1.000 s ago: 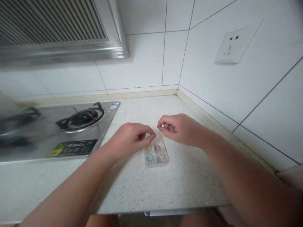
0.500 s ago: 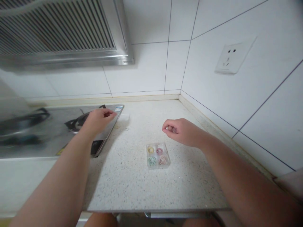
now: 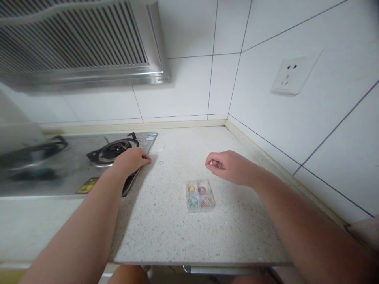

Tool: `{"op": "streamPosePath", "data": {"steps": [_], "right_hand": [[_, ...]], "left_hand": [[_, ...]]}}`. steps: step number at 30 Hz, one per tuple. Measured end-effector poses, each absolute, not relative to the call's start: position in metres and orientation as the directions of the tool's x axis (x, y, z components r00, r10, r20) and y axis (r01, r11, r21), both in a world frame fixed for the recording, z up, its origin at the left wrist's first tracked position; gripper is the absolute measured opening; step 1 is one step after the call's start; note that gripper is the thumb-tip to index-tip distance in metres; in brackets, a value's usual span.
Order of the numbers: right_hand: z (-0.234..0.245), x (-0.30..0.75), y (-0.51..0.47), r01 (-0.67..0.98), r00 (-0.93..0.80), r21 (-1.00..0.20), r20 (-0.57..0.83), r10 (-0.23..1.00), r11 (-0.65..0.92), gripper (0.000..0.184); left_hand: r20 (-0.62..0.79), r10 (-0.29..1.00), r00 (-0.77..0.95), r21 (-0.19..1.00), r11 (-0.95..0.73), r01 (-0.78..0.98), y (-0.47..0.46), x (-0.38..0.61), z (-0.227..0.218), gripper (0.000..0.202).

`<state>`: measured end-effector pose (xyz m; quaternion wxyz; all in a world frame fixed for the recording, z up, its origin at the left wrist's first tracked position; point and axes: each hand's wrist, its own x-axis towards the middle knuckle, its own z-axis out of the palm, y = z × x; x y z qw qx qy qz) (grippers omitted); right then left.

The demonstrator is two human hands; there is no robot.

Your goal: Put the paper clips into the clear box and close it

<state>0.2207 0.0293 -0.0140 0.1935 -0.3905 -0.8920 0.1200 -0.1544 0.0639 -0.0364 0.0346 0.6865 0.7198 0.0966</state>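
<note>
A clear box (image 3: 200, 210) with square compartments stands on the counter, holding thin yellow, red-pink, mint and pale pink bands. My left hand (image 3: 133, 161) is palm-down at the stove's right edge. Its fingers are pressed together with the tips at the countertop, hiding what is beneath them. Just right of those fingertips lies a loose pale band (image 3: 160, 162). Behind it is a flat transparent piece (image 3: 157, 148), perhaps a lid. My right hand (image 3: 226, 167) hovers above and right of the box, fingers curled into a pinch; anything between them is too small to make out.
On the left is a steel gas stove (image 3: 74, 157) with a black burner (image 3: 117, 149). A range hood (image 3: 89, 75) hangs over it. Tiled walls meet at the back right, with a socket (image 3: 291, 77) on the right one. The speckled counter (image 3: 166, 236) ends in front of me.
My left hand has come down and slightly right to the countertop, covering the spot where a loose yellow band lay. My right hand keeps its pinch. The view has shifted slightly.
</note>
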Motion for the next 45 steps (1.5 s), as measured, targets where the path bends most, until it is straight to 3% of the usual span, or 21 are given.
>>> {"op": "streamPosePath", "data": {"steps": [7, 14, 16, 20, 23, 26, 34, 45], "right_hand": [[-0.014, 0.22, 0.029, 0.646, -0.624, -0.374, 0.243, 0.743, 0.665, 0.014], [-0.015, 0.222, 0.029, 0.636, -0.62, -0.388, 0.256, 0.741, 0.667, 0.015], [-0.015, 0.22, 0.028, 0.628, -0.62, -0.405, 0.255, 0.742, 0.664, 0.014], [-0.013, 0.217, 0.026, 0.597, -0.618, -0.453, 0.265, 0.74, 0.662, 0.014], [-0.012, 0.215, 0.024, 0.576, -0.624, -0.46, 0.286, 0.727, 0.676, 0.013], [-0.011, 0.213, 0.021, 0.534, -0.625, -0.492, 0.319, 0.713, 0.688, 0.014], [-0.01, 0.204, 0.01, 0.302, -0.594, -0.692, 0.402, 0.697, 0.656, 0.022], [-0.003, 0.199, 0.001, 0.244, -0.543, -0.712, 0.463, 0.701, 0.659, 0.016]], "left_hand": [[0.073, 0.996, -0.042, 0.119, 0.033, 0.992, 0.061, -0.148, -0.037, 0.028], [0.135, 0.991, -0.002, 0.134, -0.017, 0.991, 0.052, -0.128, -0.027, 0.026], [0.175, 0.982, 0.066, 0.188, -0.099, 0.977, 0.048, -0.116, -0.024, 0.028], [0.262, 0.94, 0.217, 0.525, -0.328, 0.785, 0.036, -0.084, -0.022, 0.028], [0.259, 0.919, 0.297, 0.728, -0.388, 0.566, 0.023, -0.058, -0.024, 0.027], [0.265, 0.894, 0.362, 0.851, -0.393, 0.348, 0.009, -0.036, -0.024, 0.024], [0.247, 0.888, 0.388, 0.958, -0.284, 0.04, -0.008, -0.015, -0.023, 0.029], [0.219, 0.872, 0.437, 0.975, -0.21, -0.07, -0.013, -0.016, -0.022, 0.026]]}}
